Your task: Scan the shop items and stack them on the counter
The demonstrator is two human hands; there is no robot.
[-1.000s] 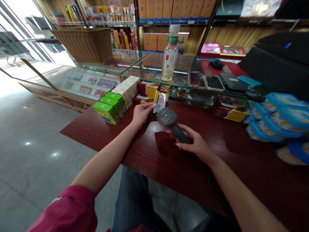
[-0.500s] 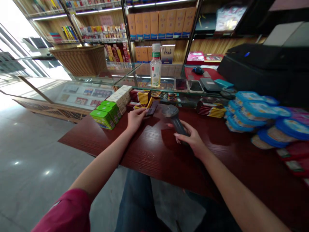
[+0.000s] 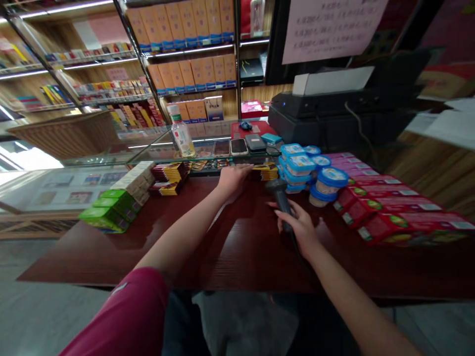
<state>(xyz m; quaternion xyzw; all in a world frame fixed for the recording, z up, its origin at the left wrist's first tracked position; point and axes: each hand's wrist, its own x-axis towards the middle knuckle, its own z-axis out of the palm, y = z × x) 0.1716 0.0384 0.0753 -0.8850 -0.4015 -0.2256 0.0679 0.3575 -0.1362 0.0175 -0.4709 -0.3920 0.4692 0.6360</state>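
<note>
My right hand point(image 3: 300, 226) is closed round the handle of a dark barcode scanner point(image 3: 277, 191), whose head points away from me over the dark red wooden counter point(image 3: 230, 247). My left hand point(image 3: 232, 179) reaches forward with its fingers stretched flat. Its fingertips are at a small stack of dark and yellow packets point(image 3: 267, 171) by the glass case; whether a packet lies under them I cannot make out.
Green boxes point(image 3: 106, 215) and white boxes point(image 3: 135, 180) line the left side, with more packet stacks point(image 3: 168, 175) behind. Blue-lidded tubs point(image 3: 315, 170) and red boxes point(image 3: 389, 207) fill the right. On the glass case stand a bottle point(image 3: 181, 138), phones point(image 3: 237, 146) and a black printer point(image 3: 334, 109).
My view has swung right and up. My left hand moved from the left packet stacks, where it held a packet, across to the stack by the tubs. The scanner has dropped lower.
</note>
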